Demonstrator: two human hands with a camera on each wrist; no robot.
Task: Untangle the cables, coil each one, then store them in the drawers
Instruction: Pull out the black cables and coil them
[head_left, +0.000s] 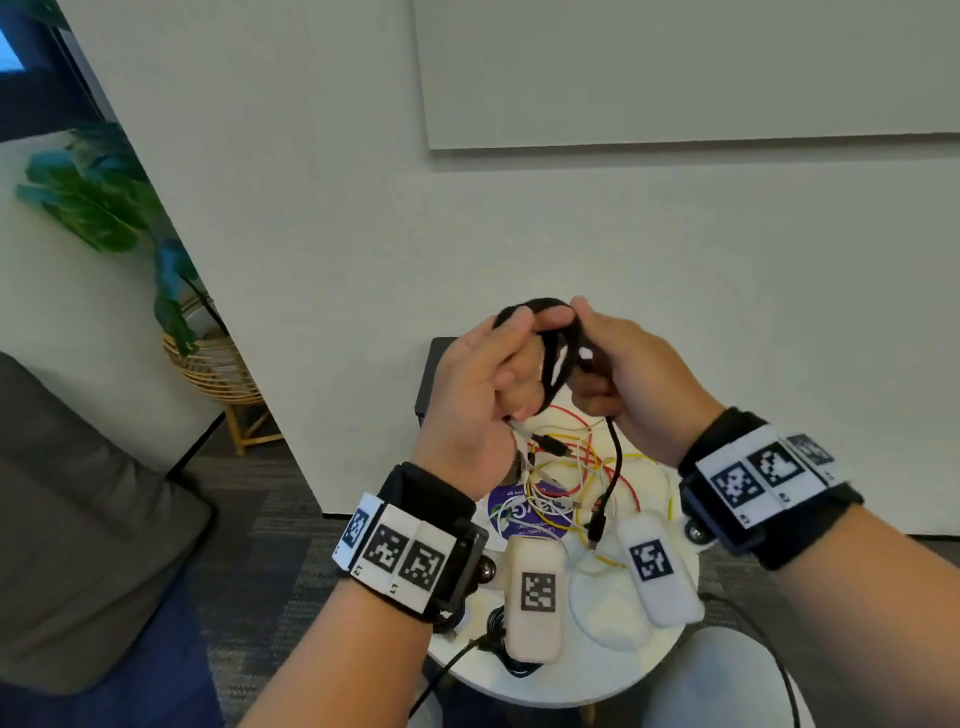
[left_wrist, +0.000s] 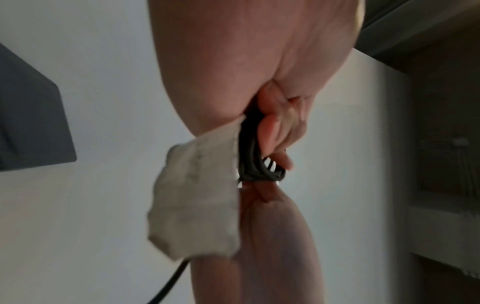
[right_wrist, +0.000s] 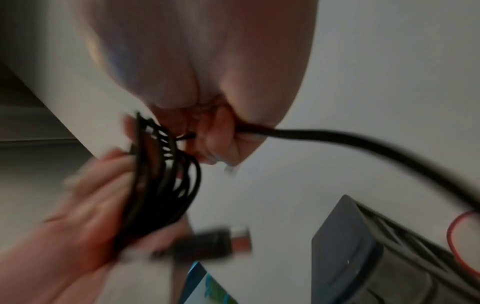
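We hold the black cable (head_left: 553, 358) up between both hands, above the round white table (head_left: 582, 680). Our left hand (head_left: 478, 384) has its fingers curled through the wound loops, which stand roughly upright. Our right hand (head_left: 631, 374) pinches the strand just beside the coil; from there the free tail (head_left: 615, 462) hangs straight down to its plug, so the right hand is nearer what remains to wind. The thin red, yellow and white wires (head_left: 571, 467) lie tangled on the table below. The dark drawer unit (head_left: 434, 374) sits behind our left hand, mostly hidden. Both wrist views are blurred; we cannot count the loops.
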